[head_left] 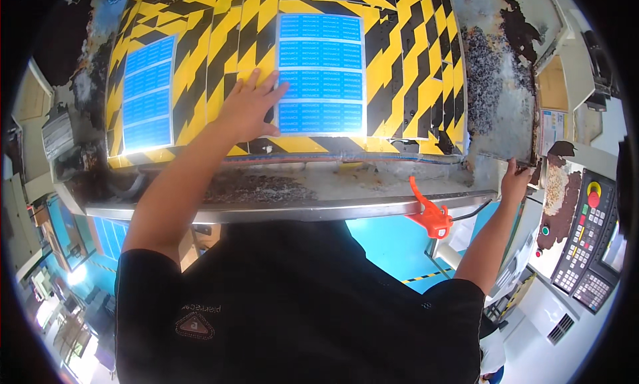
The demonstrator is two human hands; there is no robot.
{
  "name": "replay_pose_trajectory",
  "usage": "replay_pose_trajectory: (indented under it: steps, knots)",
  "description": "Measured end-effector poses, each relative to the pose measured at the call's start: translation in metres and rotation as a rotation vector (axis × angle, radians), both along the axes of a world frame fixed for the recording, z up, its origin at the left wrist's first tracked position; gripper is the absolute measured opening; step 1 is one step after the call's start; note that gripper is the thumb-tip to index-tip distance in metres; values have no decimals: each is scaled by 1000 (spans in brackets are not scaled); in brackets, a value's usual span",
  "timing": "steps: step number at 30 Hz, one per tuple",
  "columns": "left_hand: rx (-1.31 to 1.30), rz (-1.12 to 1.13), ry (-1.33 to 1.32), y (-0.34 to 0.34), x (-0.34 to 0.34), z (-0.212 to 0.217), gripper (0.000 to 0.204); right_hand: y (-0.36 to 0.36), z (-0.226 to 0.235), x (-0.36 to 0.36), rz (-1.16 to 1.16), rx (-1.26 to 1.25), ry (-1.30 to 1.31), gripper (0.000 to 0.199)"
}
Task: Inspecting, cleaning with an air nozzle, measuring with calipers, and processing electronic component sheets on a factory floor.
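A yellow-and-black striped panel (413, 64) serves as the landmark and bears two sheets printed in blue. Within the panel's left part lies the left blue sheet (148, 94), divided by pale bands into four blocks and bright with glare at its lower edge. Next, near the panel's middle, the left hand (249, 114) rests palm down, its grip wide with fingers spread; the fingertips on its right side meet the left edge of the right blue sheet (321, 74). This second sheet lies flat, just right of the panel's middle. Below the panel's near edge, toward its right end, an orange trigger gun (436, 217) with a dark hose sits against a metal rail (299, 212). Directly right of the panel is a worn metal surface (496, 84) speckled with dark grains. Beyond the panel's lower right corner, the right hand (516, 181) touches the edge of this metalwork; whether its grip closes on anything cannot be told. Farthest right of the panel stands a dark control console (579, 251) bearing a red button (593, 199).
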State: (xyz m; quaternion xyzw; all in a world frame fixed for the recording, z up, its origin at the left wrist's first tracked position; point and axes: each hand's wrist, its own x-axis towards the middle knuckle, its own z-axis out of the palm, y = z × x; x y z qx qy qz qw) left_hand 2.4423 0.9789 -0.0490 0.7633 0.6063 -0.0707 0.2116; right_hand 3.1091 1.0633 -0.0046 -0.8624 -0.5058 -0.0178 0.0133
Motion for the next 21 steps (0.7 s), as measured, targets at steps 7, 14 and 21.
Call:
replay_pose_trajectory:
  steps: [7,14,21]
  knots:
    - [14,-10,9,7,1,-1,97,-27,-26,-17,156,419,-80,83]
    - [154,-75,-93,1,-1,2,95,-68,-53,59,201,413,-484,80]
    - [285,138,-1021,-116,-3,3,71,-31,-48,9,1120,575,-797,49]
